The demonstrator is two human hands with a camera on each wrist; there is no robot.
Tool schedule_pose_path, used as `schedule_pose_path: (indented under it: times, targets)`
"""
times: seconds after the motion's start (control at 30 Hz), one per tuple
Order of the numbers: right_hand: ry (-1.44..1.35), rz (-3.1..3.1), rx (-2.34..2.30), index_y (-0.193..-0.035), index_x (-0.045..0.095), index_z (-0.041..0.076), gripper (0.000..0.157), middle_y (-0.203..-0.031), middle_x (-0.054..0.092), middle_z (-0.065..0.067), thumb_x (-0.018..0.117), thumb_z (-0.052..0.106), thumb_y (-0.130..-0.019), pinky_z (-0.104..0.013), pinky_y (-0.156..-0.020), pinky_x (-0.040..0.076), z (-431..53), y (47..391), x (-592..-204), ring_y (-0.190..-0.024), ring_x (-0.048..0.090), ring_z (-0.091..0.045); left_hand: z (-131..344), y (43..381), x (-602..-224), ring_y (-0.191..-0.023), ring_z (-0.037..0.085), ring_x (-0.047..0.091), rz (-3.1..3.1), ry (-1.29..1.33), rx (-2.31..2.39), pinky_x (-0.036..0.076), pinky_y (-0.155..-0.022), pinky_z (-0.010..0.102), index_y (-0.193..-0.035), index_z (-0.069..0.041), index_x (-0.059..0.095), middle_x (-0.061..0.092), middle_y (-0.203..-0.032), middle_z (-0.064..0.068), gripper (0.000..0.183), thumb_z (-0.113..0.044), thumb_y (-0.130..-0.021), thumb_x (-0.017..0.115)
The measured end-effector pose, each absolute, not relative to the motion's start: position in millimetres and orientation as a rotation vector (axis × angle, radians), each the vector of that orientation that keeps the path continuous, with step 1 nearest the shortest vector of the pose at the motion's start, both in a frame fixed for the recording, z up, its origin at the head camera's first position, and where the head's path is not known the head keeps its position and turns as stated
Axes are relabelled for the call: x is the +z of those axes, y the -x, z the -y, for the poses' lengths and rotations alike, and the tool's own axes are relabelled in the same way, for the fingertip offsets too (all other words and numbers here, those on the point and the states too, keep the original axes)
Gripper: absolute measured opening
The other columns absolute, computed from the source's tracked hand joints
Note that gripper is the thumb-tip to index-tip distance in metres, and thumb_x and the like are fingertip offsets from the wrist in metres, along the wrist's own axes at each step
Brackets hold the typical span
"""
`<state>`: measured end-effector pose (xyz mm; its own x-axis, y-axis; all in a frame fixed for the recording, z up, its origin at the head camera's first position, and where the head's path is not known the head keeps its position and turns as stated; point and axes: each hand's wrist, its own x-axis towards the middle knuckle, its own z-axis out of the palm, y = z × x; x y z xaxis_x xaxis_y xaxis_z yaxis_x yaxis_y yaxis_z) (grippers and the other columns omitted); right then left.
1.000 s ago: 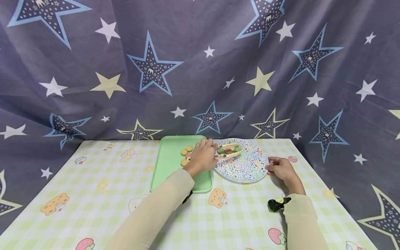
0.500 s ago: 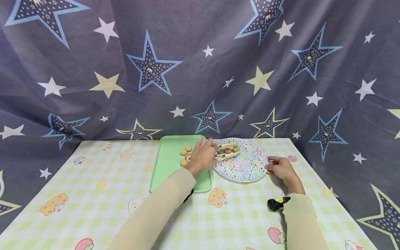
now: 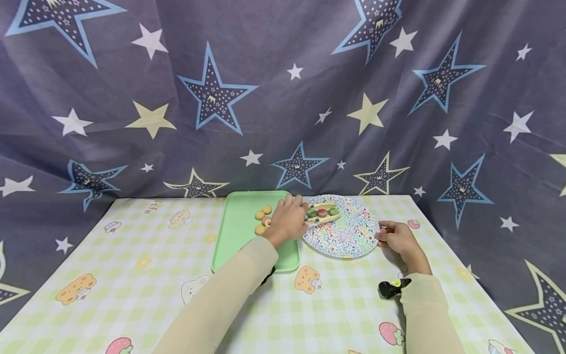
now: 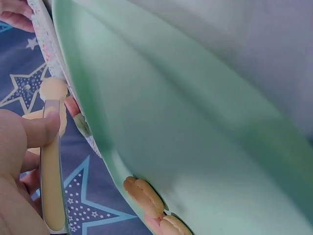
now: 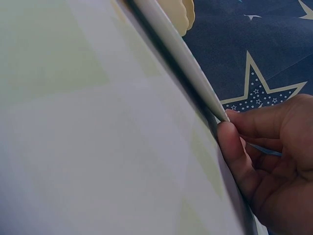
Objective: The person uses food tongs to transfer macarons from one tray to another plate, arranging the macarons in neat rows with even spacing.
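In the head view my left hand point(image 3: 288, 220) reaches over the right part of a green tray point(image 3: 239, 226). It grips a pair of cream-coloured tongs point(image 4: 52, 181), thumb pressed on one arm in the left wrist view. The tong arms stretch rightward over a round speckled plate point(image 3: 353, 233), with green and reddish macaron-like pieces point(image 3: 322, 213) lying between them. On the right, my right hand point(image 3: 400, 242) pinches the plate's rim between thumb and fingers. The right wrist view shows the plate point(image 5: 190, 63) edge-on, its rim at the fingertips.
Several small yellow and pinkish pieces point(image 3: 260, 229) lie on the tray, partly hidden behind my left hand. A checked cloth point(image 3: 146, 300) covers the table. A dark star-patterned curtain point(image 3: 261, 113) hangs behind its far edge.
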<state>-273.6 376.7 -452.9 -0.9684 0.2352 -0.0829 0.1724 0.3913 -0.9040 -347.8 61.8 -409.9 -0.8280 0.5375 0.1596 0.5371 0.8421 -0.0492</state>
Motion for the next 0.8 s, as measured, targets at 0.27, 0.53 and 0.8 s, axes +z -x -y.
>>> schedule_pose_path:
  times: [0.27, 0.53, 0.8]
  targets:
    - [0.386, 2.578, 1.648, -0.144, 0.045, -0.015, 0.052, -0.101, 0.058, -0.015, 0.063, -0.006, -0.096, -0.023, -0.065, 0.056, -375.1, 272.1, -451.1, -0.073, 0.060, -0.011, -61.6, 342.1, -403.6, -0.103, 0.023, 0.034, 2.847, 0.845, 0.029, 0.033, -0.088, 0.036, -0.147, -0.018, 0.057, 0.044, -0.115, 0.001, 0.059, -0.041, -0.094, 0.070]
    - [0.391, 2.571, 1.661, -0.143, 0.046, -0.015, 0.051, -0.101, 0.058, -0.016, 0.063, -0.007, -0.096, -0.023, -0.065, 0.056, -375.4, 271.6, -451.8, -0.072, 0.061, -0.011, -62.2, 337.6, -395.8, -0.096, 0.022, 0.029, 2.796, 0.879, 0.070, 0.026, -0.082, 0.035, -0.146, -0.020, 0.056, 0.036, -0.105, -0.001, 0.055, -0.042, -0.097, 0.067]
    - [0.388, 2.578, 1.664, -0.144, 0.045, -0.016, 0.052, -0.100, 0.058, -0.016, 0.063, -0.006, -0.096, -0.024, -0.065, 0.056, -374.7, 270.9, -448.9, -0.073, 0.060, -0.013, -54.2, 330.8, -381.6, -0.095, 0.023, 0.030, 2.756, 0.890, 0.020, 0.026, -0.080, 0.035, -0.154, -0.018, 0.050, 0.039, -0.106, 0.001, 0.063, -0.040, -0.097, 0.067]
